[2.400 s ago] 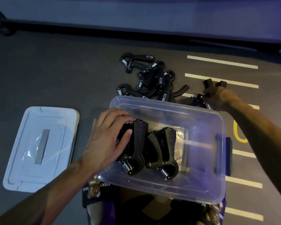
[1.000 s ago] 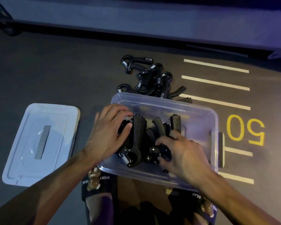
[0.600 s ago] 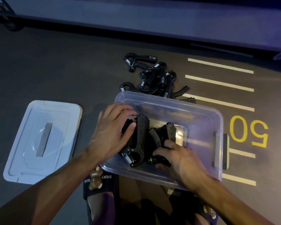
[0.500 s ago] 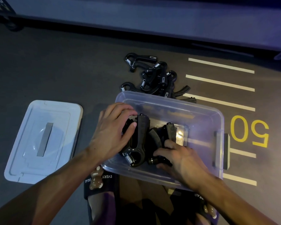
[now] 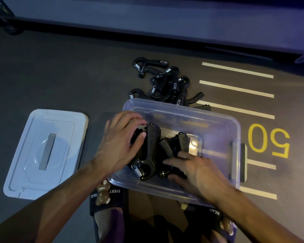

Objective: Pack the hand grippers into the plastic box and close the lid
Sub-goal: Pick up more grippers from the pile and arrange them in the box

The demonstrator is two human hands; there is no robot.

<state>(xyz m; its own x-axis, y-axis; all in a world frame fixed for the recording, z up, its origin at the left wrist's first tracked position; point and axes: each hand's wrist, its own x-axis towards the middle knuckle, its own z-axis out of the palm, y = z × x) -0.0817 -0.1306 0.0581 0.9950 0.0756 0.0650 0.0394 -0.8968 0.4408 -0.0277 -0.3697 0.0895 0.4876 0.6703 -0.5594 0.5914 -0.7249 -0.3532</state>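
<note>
the hand grippers sit in two groups. two of them stand side by side in the left half of the clear plastic box, handles pointing away from you and springs toward you. the left gripper is the taller one; the right gripper stands just beside it, touching or nearly so, and partly hidden behind your fingers.

your left hand reaches over the box's left wall and curls round the left gripper, fingers over its far side and thumb pressed against the near handle. your right hand comes in over the near wall; its fingers are curled round the low end of the right gripper, near the spring, thumb underneath. how firmly it holds there you cannot tell, since the fingers cover the contact.

the right half of the box holds nothing but a pale label on the floor. a dark latch handle shows on the box's right end.

the loose pile of grippers lies on the floor just beyond the box's far wall, tangled together, one lying a little apart at the far left of the heap.

the lid lies flat on the floor, well to the left of the box, top side up, with a grey strip down its middle.

the dark floor carries pale painted lines and a yellow number to the right of the box. your sandals show at the bottom edge, under the box's near side.
</note>
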